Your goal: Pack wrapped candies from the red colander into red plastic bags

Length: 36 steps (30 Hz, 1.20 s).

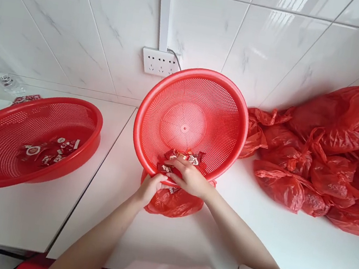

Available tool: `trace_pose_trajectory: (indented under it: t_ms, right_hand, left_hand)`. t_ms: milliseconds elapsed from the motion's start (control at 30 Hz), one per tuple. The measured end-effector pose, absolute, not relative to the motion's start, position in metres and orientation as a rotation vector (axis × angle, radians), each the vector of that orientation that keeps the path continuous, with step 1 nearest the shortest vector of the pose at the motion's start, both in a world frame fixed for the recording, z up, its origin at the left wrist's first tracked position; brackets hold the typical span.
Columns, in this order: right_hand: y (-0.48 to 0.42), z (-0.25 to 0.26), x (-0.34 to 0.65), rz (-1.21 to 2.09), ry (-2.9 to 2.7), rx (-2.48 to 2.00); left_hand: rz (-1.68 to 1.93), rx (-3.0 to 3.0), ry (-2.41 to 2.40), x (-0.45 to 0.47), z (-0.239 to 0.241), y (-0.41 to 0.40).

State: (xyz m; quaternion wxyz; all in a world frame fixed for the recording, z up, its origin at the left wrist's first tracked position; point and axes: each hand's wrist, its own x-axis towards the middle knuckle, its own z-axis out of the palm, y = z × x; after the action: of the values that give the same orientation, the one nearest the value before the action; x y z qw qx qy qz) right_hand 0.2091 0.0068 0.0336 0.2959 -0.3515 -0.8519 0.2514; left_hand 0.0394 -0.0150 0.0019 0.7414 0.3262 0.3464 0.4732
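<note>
A red perforated plastic basket [189, 95] is tilted towards me, with several small dark-red wrapped packets [193, 159] gathered at its near side. Just below the near rim, a red plastic bag [175, 204] sits on the table, and a packet shows in its mouth. My left hand [150, 189] is closed at the near rim, thumb on top; its other fingers are mostly hidden, and the bag's edge lies beside it. Inside the basket, my right hand [191, 178] reaches over the near rim, its fingers stretched across the packets and touching them.
Another red basket [93, 132] with similar packets stands on the left. Several tied red plastic bags [279, 191] are piled on the right. A clear plastic bottle [1, 76] lies at the back left. Behind the white table [225, 232], a socket strip [160, 63] is fixed to the tiled wall.
</note>
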Motion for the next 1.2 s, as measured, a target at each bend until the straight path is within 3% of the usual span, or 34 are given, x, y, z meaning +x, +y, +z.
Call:
trace_pose_trajectory:
  t_ms: [300, 533, 767, 933, 1200]
  right_hand:
    - [0.015, 0.035, 0.223, 1.177, -1.872, -1.003]
    - [0.020, 0.036, 0.228, 0.648, -1.973, -1.104]
    - [0.017, 0.023, 0.218, 0.434, -2.286, -1.154]
    - [0.014, 0.027, 0.217, 0.608, -2.470, -0.929]
    - [0.019, 0.033, 0.226, 0.923, -1.978, -1.048]
  left_hand:
    - [1.117, 0.683, 0.824, 0.024, 0.008, -0.002]
    - [1.147, 0.642, 0.900, 0.018, 0.006, 0.004]
    - [1.062, 0.683, 0.831, 0.034, 0.007, -0.009]
    - [1.093, 0.669, 0.893, 0.037, 0.003, -0.011]
    - [1.129, 0.651, 0.787, 0.026, 0.010, 0.000]
